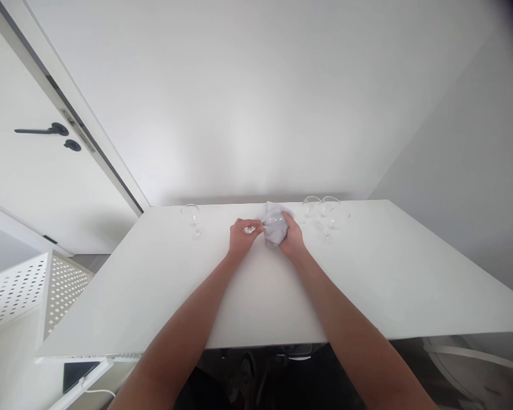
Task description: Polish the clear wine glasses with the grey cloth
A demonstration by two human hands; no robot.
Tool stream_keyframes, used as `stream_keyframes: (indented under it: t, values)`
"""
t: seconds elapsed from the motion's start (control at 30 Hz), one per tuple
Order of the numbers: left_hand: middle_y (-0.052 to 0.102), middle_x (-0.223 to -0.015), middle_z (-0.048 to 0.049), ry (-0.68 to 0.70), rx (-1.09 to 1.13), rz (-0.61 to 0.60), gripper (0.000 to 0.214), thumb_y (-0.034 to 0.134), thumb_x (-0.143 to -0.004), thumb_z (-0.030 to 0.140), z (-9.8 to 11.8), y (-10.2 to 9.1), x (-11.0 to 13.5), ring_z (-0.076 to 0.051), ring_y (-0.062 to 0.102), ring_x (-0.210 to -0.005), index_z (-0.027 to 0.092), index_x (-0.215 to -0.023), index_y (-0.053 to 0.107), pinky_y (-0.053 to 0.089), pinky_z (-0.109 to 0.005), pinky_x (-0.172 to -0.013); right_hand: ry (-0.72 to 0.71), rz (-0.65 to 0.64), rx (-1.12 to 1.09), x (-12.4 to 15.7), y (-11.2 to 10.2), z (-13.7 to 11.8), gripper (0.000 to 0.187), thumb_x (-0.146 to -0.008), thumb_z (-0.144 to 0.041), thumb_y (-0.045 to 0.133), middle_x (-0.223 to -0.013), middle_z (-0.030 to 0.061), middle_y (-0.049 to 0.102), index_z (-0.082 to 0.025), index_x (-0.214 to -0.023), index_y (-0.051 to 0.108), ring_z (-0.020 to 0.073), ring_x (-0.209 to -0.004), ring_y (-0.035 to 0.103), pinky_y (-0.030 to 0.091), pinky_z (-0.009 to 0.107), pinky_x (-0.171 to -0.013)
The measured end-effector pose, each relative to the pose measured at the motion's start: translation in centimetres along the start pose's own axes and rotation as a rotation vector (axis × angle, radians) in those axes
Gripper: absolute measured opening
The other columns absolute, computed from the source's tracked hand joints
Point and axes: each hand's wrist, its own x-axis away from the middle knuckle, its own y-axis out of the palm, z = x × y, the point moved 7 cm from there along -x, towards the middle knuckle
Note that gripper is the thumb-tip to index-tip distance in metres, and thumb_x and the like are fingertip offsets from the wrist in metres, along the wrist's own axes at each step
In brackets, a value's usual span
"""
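Note:
Between my hands, above the far part of the white table (265,296), a clear stemmed glass (276,220) lies on its side, its bowl to the right. My left hand (243,234) is closed in a pinch on its stem, with part of the foot showing among the fingers. A pale grey cloth (275,234) lies against the bowl, and my right hand (293,233) is wrapped round both from the right. The right fingers behind the cloth are hidden.
One stemmed glass (191,215) stands to the left near the table's back edge. Several more glasses (338,217) stand close together to the right. A white wall (256,114) rises behind the table; a door with a dark handle (43,130) is at left.

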Motion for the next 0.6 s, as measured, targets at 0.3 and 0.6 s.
stream_keyframes:
  t: [0.3,0.6]
  values:
    - [0.072,-0.096,-0.004,-0.029,-0.029,0.045,0.018,0.087,-0.07,0.034,-0.2,-0.4,0.1,-0.023,0.061,-0.1,0.028,-0.083,0.076,0.049,-0.037,-0.084,-0.07,-0.224,0.109,1.6,2.2,-0.6,0.039,-0.083,-0.055,0.075,-0.103,0.004,0.076,-0.024,-0.107,0.071,0.0226,-0.097,0.072,0.061,0.035,-0.08]
    - [0.075,-0.101,-0.0023,0.042,-0.082,-0.098,0.019,0.075,-0.081,0.045,0.0,0.9,-0.2,-0.024,0.059,-0.104,0.027,-0.088,0.073,0.045,-0.038,-0.093,-0.197,-0.135,0.136,1.6,1.8,-1.7,0.032,-0.078,-0.037,0.083,-0.094,0.0019,0.075,-0.021,-0.103,0.072,0.0181,-0.086,0.07,0.058,0.031,-0.075]
